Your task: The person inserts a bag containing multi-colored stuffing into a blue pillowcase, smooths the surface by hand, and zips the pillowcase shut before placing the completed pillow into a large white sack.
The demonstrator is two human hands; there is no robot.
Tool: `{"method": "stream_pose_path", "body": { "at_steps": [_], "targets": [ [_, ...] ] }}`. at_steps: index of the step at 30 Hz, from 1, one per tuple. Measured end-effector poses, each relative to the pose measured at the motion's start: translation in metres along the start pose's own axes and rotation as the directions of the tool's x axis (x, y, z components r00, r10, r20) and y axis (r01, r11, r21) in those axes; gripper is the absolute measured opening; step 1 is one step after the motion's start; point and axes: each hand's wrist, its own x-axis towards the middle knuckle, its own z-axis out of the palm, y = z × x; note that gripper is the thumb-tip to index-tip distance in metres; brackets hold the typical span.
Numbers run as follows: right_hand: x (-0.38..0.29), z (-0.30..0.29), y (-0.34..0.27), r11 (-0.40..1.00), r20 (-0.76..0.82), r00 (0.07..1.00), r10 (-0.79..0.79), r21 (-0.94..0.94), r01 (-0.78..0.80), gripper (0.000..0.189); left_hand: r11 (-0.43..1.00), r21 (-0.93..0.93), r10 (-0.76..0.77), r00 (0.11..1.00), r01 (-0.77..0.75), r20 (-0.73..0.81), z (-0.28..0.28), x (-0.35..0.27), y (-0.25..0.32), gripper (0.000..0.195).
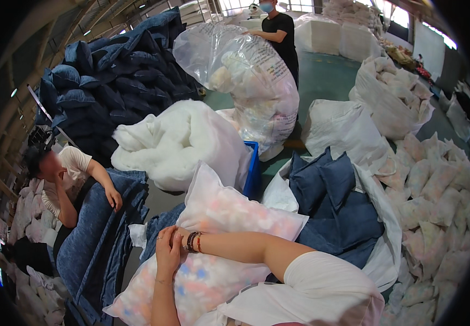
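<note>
A clear-sided pillow insert filled with multicoloured foam pieces (218, 277) lies before me, its upper end slanting away. My left hand (168, 249) rests over my right hand (183, 233) on top of it, fingers lying close together; whether it grips is unclear. Most of my right hand is hidden beneath the left. Dark bead bracelets (192, 241) circle my right wrist. Just left of my hands are a white cloth piece (138, 235) and blue fabric (162, 222). To the right, an open white sack (388, 244) holds several dark blue cushions (328, 195).
A seated person (70, 171) is at left by draped blue fabric (92, 236). White fibre filling (186, 142) stands beside a blue bin (252, 171). Another person (280, 36) handles a large clear plastic bag (259, 85). Blue cushions (117, 81) and stuffed inserts (434, 195) are piled around.
</note>
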Motion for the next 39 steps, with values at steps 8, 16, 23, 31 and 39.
{"method": "stream_pose_path", "body": {
  "at_steps": [8, 16, 23, 31, 39],
  "targets": [
    [0.001, -0.052, 0.002, 0.955, -0.111, 0.981, 0.161, 0.267, -0.127, 0.024, 0.915, -0.369, -0.209, 0.974, 0.163, -0.088, 0.012, -0.005, -0.026, 0.034],
    [-0.347, -0.241, 0.112, 0.592, -0.854, 0.429, 0.295, -0.189, -0.784, 0.027, 0.961, -0.246, -0.059, 0.962, 0.126, 0.265, 0.009, 0.004, -0.099, 0.051],
    [-0.858, -0.173, -0.077, -0.695, -0.438, -0.829, 0.349, 0.473, -0.542, 0.041, 0.971, -0.233, -0.001, 0.977, 0.051, 0.211, 0.005, 0.017, -0.102, 0.046],
    [-0.970, -0.127, -0.242, -0.626, -0.135, -0.985, 0.103, 0.761, -0.170, 0.092, 0.881, -0.399, -0.132, 0.941, 0.256, 0.311, 0.007, -0.001, -0.057, 0.045],
    [-0.938, -0.154, -0.224, -0.399, -0.203, -0.979, -0.021, 0.899, -0.178, 0.095, 0.881, -0.401, -0.144, 0.949, 0.252, 0.280, -0.003, -0.005, -0.043, 0.043]
  ]
}}
